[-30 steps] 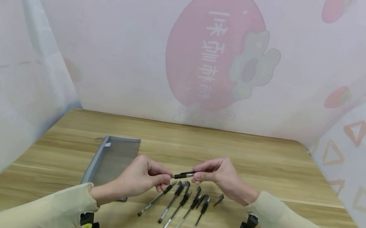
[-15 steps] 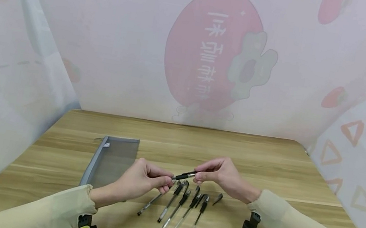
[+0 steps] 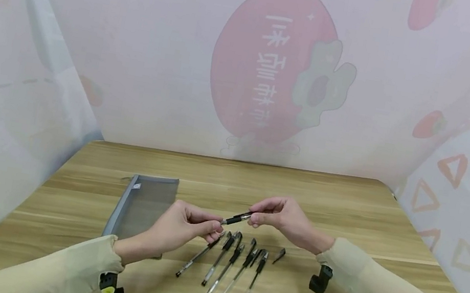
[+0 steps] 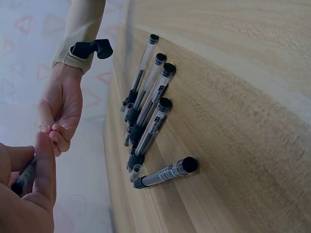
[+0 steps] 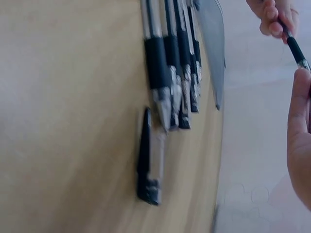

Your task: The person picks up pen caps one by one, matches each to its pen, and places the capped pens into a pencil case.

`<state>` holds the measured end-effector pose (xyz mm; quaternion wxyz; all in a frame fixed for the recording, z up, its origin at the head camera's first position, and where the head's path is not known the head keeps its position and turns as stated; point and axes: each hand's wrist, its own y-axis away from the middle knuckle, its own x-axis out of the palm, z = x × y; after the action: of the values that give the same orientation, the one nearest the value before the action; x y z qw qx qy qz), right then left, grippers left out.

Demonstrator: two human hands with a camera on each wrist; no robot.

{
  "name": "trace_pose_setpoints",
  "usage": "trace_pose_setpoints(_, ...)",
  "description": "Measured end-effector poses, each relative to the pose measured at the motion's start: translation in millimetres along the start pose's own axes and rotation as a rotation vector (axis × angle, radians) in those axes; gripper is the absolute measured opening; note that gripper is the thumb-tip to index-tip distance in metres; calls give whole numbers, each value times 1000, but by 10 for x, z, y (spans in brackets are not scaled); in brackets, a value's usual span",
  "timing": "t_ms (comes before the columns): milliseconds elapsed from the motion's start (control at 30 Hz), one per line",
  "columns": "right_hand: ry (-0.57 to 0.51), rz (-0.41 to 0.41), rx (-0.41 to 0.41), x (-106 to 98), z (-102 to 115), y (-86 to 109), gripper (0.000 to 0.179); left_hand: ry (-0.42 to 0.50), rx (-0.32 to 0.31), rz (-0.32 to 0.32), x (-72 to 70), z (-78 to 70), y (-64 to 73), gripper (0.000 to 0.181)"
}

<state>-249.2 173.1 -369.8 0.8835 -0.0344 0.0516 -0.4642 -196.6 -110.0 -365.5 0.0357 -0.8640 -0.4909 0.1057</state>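
Above the table, a gel pen [image 3: 232,219] with a black grip is held at a slant between my two hands. My left hand [image 3: 181,224] pinches its clear barrel, whose dark end [image 4: 18,187] shows behind the fingers in the left wrist view. At the other end, my right hand [image 3: 287,221] pinches the pen's cap, mostly hidden by the fingers; a black clip [image 3: 241,214] runs beside the grip. Whether the cap is fully seated cannot be seen. Below lie several similar pens [image 3: 225,271], fanned side by side, grips pointing away.
A grey zip pouch [image 3: 148,204] lies flat to the left, partly behind my left hand. A loose pen cap [image 3: 279,255] rests right of the pens, and other caps [image 3: 253,243] lie near their tips. Printed cloth walls [image 3: 158,76] enclose the wooden table [image 3: 346,206].
Both hands stay on the pen. The right hand and the pen have risen slightly since half a second ago, and the pen tilts a little more. The pens on the table have not moved.
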Motion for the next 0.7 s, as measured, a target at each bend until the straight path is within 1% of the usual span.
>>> trace_pose_setpoints(133, -14, 23, 1, -51, 5, -73, 28, 4, 13, 4, -16, -4, -7, 28)
trace_pose_setpoints(233, -14, 45, 10, -76, 1, -132, 26, 3, 13, 0, -29, -1, 4, 28)
trace_pose_setpoints(433, 0, 87, 22, -90, -11, -239, 36, 11, -4, -11, -52, 7, 43, 29)
trace_pose_setpoints(533, 4, 101, 15, -88, -15, -294, 36, 14, -11, -18, -60, 4, 63, 30)
trace_pose_setpoints(700, 38, 118, -3, -90, 9, -397, 28, -7, -15, -34, -83, 7, 97, 31)
